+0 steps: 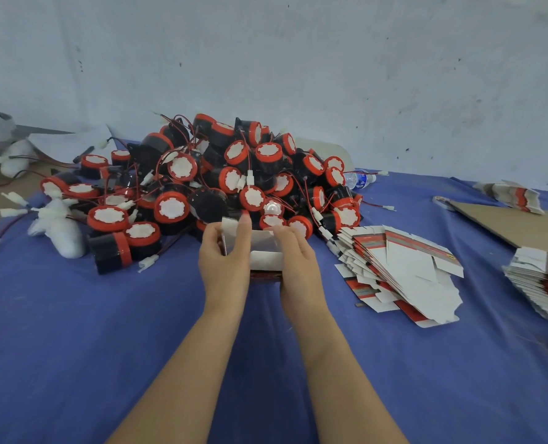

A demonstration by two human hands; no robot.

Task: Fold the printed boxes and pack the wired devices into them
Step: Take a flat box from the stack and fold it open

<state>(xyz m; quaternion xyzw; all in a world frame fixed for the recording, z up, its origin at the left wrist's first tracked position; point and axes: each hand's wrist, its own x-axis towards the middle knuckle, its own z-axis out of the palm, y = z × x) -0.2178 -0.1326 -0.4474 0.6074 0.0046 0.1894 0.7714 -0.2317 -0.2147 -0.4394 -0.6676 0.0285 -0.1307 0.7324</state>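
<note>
Half-folded printed box [266,256], just in front of the pile of wired devices [221,177], gripped at opposite side walls by the left hand [224,256] and right hand [298,257]; its thin card probably handles light, springy and crease-prone, best held near the folds.

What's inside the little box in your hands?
The box stands open; only white inner card shows. Its depths are hidden by the near flap, left hand and right hand.

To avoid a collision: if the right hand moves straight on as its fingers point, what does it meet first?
The right hand would likely meet the pile of wired devices at its near edge; depth is unclear.
</note>
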